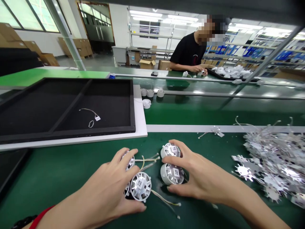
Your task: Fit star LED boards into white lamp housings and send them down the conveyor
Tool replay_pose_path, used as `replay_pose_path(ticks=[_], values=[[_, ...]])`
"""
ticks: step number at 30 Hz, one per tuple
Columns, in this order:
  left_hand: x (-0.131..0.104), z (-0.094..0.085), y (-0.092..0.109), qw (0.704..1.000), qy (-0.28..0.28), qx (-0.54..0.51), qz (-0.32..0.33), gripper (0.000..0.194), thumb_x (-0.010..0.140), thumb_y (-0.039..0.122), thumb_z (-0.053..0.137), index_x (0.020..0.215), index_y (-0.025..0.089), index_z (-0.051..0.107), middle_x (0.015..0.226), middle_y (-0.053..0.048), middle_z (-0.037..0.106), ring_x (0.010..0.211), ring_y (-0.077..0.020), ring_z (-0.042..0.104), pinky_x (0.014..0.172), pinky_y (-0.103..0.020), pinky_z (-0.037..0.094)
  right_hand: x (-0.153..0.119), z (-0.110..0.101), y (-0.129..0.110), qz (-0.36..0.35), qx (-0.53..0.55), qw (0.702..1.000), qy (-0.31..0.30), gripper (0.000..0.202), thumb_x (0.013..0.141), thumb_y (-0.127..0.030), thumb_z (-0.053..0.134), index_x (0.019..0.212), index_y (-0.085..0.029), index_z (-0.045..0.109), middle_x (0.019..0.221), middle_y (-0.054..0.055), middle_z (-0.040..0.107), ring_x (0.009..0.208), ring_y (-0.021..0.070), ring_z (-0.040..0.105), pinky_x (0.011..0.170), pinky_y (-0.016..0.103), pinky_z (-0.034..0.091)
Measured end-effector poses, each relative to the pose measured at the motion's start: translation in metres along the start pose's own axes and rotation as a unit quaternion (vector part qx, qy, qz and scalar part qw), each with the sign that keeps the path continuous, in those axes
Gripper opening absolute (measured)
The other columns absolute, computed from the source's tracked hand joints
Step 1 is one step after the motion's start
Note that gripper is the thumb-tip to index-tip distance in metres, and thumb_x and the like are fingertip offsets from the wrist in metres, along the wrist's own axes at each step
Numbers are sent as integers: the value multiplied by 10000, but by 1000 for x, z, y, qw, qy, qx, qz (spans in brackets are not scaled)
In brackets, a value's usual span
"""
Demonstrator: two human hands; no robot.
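Observation:
My left hand [114, 181] is curled around a cluster of round white housings, each with a silver spoked plate and a small printed label. The nearest housing [141, 187] shows fully beside my thumb; the others are partly hidden under my fingers. Thin white and yellow wires with small connectors [166, 201] trail from them to the right. My right hand [190, 171] grips two more housings, the farther one [170, 150] and the nearer one [172, 174], set one behind the other, between thumb and fingers. Both groups are at the green table surface.
A heap of silver spoked plates with wires [276, 159] lies at the right. One loose plate [216, 131] is near the white strip. A black divided tray [109, 105] holds a wired piece. More housings [146, 103] stand behind. Across the bench a person [188, 52] handles small parts.

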State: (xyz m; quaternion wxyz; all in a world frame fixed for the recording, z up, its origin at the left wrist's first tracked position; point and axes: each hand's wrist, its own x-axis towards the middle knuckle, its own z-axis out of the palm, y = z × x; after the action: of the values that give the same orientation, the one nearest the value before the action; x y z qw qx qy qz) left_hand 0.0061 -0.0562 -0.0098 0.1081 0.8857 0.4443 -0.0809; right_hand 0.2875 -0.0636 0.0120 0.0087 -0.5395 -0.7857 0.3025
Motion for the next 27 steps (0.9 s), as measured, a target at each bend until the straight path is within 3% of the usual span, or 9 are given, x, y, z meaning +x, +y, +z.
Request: replay_pose_path(ticks=[3,5,8,11,17,23,27], values=[[5,10,-1,999,39,-24,4,352,793,475,871,1070,284,767,1685,-99,510,1581,-445,426,859,-529,708,3,-7,-1,11,1,1000,-11,576,877,-506,838,1409,-320,719,1794,168,243,1263,435,706,1041,565,591],[7,22,-4,997,77,-4,28,405,762,468,879,1111,294,771,1659,-92,544,1553,-443,470,781,-490,720,4,-11,0,17,3,1000,-9,590,879,-526,834,1424,-334,709,1802,159,224,1264,435,706,1048,570,585],[6,37,-11,988,111,72,83,527,779,556,874,1203,261,772,1627,-119,578,1522,-469,504,624,-418,712,2,-16,6,23,7,1000,-2,616,889,-577,811,1453,-357,693,1812,144,200,1302,444,684,1073,581,570],[3,43,-15,976,122,128,128,570,833,670,821,1203,239,776,1617,-141,586,1505,-469,525,561,-373,690,-2,-20,15,33,4,999,11,621,907,-616,775,1469,-367,684,1821,134,172,1317,451,671,1079,598,564],[3,26,-15,979,92,129,126,624,737,610,931,1235,273,768,1658,-150,536,1499,-512,512,629,-435,707,-8,-20,25,35,4,999,36,575,914,-628,757,1421,-363,710,1811,139,195,1284,439,693,1065,609,582],[11,-7,-12,994,-6,39,98,464,767,496,948,1138,277,777,1608,-142,588,1493,-505,522,736,-524,731,-12,-16,26,32,-2,999,42,580,912,-643,759,1421,-366,714,1801,147,220,1293,459,689,1102,660,560],[11,-8,-9,994,12,31,101,462,764,499,955,1110,256,771,1557,-150,625,1450,-483,570,692,-500,732,-13,-14,28,27,-6,999,44,579,908,-660,756,1409,-372,720,1798,136,230,1301,469,684,1077,653,585]])
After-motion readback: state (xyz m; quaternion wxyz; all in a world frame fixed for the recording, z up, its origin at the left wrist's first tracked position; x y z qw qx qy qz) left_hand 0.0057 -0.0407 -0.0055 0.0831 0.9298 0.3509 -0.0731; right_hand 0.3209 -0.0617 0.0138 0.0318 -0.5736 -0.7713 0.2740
